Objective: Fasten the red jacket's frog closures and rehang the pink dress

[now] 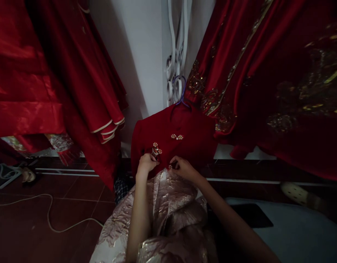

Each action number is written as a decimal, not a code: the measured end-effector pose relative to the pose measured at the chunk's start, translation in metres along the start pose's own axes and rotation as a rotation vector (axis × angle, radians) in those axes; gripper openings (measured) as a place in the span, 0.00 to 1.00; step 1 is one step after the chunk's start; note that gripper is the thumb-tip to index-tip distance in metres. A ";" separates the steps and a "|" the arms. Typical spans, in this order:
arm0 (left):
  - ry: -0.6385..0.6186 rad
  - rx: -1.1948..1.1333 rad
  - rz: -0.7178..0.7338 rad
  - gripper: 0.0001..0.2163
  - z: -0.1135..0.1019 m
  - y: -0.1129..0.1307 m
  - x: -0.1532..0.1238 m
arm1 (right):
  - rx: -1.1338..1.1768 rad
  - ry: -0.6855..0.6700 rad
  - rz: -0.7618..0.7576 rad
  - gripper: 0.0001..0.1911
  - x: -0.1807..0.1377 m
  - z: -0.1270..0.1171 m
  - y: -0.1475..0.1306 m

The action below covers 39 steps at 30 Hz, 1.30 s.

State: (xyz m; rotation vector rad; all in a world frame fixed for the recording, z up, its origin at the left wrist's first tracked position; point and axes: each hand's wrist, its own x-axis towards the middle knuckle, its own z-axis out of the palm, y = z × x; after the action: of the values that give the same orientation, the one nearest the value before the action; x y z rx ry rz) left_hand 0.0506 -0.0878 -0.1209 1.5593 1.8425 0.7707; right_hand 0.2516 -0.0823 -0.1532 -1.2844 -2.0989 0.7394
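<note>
A red jacket (pixel 196 128) hangs in front of me on a purple hanger (pixel 182 96). Pearl-like beaded fasteners (pixel 177 137) decorate its front, and a beaded tassel ornament (pixel 156 149) sits at its left side. My left hand (pixel 148 163) is closed on the jacket's cloth just below that ornament. Closer to the middle, the curled thumb and finger of my right hand (pixel 183 168) pinch at a small beaded fastener (pixel 170 167). Below both hands spreads a pinkish brocade garment (pixel 174 197) with a white tag (pixel 163 176) at its top.
Red garments (pixel 97 84) hang at left, and gold-trimmed red ones (pixel 247 73) at right. A white scrolled metal frame (pixel 174 69) stands against the wall. Below are a pale cable (pixel 51 215), shoes (pixel 28 175), a clog (pixel 294 193) and a dark flat object (pixel 253 214) on a pale surface.
</note>
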 end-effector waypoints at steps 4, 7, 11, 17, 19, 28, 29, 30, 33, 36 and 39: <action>-0.157 -0.100 0.175 0.08 -0.010 -0.010 0.000 | 0.014 0.002 0.026 0.15 0.001 0.001 0.003; -0.346 -0.229 0.267 0.09 -0.009 -0.019 0.003 | -0.016 0.003 0.073 0.13 0.001 -0.008 0.004; -0.441 -0.281 0.250 0.11 -0.007 -0.022 0.004 | 0.029 0.005 0.124 0.10 -0.001 -0.024 -0.005; -0.478 -0.352 0.254 0.07 -0.009 -0.011 -0.002 | 0.414 -0.122 0.114 0.17 -0.004 -0.012 -0.035; -0.477 -0.339 0.270 0.08 -0.008 -0.012 -0.001 | 0.393 0.002 0.130 0.16 -0.003 -0.001 -0.039; -0.300 -0.160 0.383 0.15 0.001 -0.021 0.008 | 0.229 0.251 0.045 0.10 0.002 0.022 -0.032; -0.280 -0.144 0.386 0.14 0.002 -0.022 0.008 | 0.221 0.275 0.029 0.10 0.002 0.024 -0.031; -0.259 -0.130 0.387 0.14 0.003 -0.022 0.009 | 0.210 0.296 0.014 0.09 0.002 0.025 -0.030; -0.227 -0.111 0.382 0.12 0.006 -0.023 0.012 | 0.163 0.337 -0.040 0.09 0.001 0.030 -0.028; -0.233 -0.131 0.377 0.09 0.007 -0.024 0.013 | 0.145 0.343 -0.074 0.10 0.000 0.033 -0.028; -0.249 -0.147 0.370 0.07 0.006 -0.024 0.013 | 0.160 0.340 -0.072 0.11 -0.002 0.035 -0.028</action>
State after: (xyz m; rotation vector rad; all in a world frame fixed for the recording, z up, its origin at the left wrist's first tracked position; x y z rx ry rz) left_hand 0.0376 -0.0781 -0.1437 1.8304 1.3088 0.8099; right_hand 0.2105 -0.1005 -0.1577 -1.1504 -1.7667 0.5975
